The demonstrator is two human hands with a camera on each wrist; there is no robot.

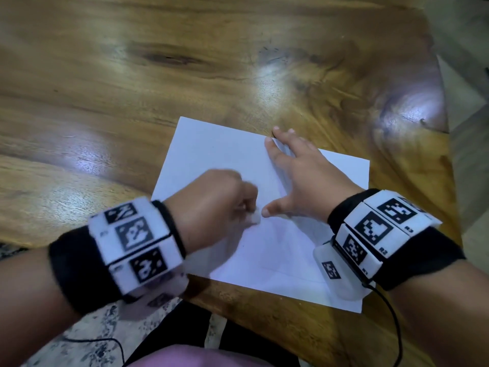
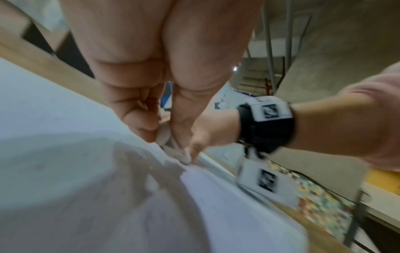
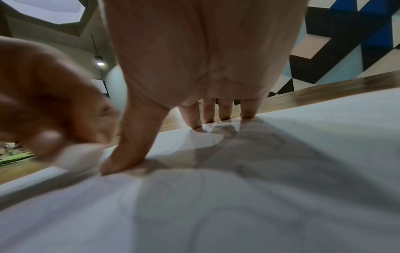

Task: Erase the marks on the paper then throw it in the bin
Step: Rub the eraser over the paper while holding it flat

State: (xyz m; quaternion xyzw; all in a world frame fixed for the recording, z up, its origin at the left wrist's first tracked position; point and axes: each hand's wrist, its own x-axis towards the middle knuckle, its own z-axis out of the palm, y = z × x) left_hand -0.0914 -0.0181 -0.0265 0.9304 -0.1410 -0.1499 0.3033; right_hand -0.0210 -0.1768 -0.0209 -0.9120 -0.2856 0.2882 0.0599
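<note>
Paper: a white sheet lies flat on the wooden table, near the table's front edge, under both hands. Faint pencil lines show on it beneath the right palm in the right wrist view; they are too dim to read.
Eraser: a small white eraser is pinched at the tips of the left hand's fingers and touches the sheet, just left of the right thumb tip. It is blurred in every view.
Left hand: the left hand is curled into a loose fist, thumb and fingers closed round the eraser, knuckles up. The left wrist view shows the same pinch from behind, with the eraser's end against the paper.
Right hand: the right hand lies spread on the sheet, fingers straight, holding nothing. Its fingertips press at the far edge of the paper, beyond the eraser; its thumb points back toward the eraser and presses down just beside it.
Wrist bands: each wrist carries a black strap with white marker blocks; a thin black cable runs from the right one over the table's front edge.
Table: glossy, with dark grain knots beyond the sheet.
</note>
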